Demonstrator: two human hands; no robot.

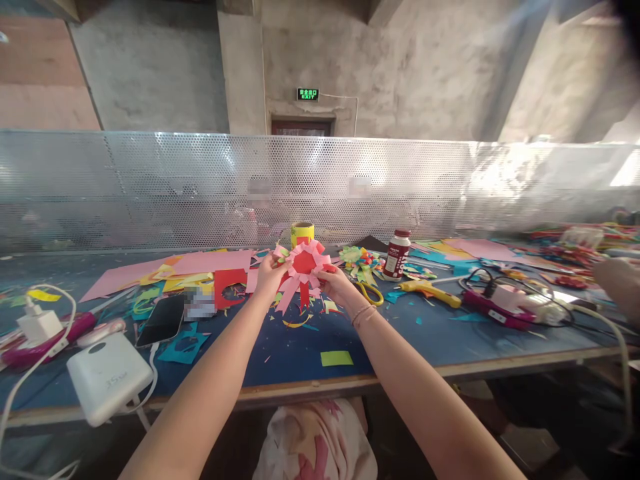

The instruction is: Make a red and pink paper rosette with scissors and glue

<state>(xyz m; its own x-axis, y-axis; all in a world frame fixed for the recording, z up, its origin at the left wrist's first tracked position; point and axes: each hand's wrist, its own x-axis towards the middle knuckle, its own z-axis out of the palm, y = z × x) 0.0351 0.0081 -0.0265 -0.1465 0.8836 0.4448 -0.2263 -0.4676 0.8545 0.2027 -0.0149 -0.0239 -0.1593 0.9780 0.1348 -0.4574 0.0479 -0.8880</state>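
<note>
Held up over the middle of the table is a paper rosette (304, 263), with a red centre, pink looped petals and pink and red tails hanging down. My left hand (271, 275) grips its left edge and my right hand (336, 280) its right edge, fingers closed on the paper. Just behind it stands a roll of yellow tape (302, 232), partly hidden by the petals. Yellow-handled scissors (370, 293) lie close to my right hand. A red sheet with a round hole (231, 279) lies left of my left hand.
A dark red bottle (397, 256) stands at the right, near a yellow glue gun (431, 292). A phone (161, 321), a white charger (110, 377) and cables lie left. Power strips (495, 313) sit on both sides. A perforated metal screen (200, 190) closes the table's back.
</note>
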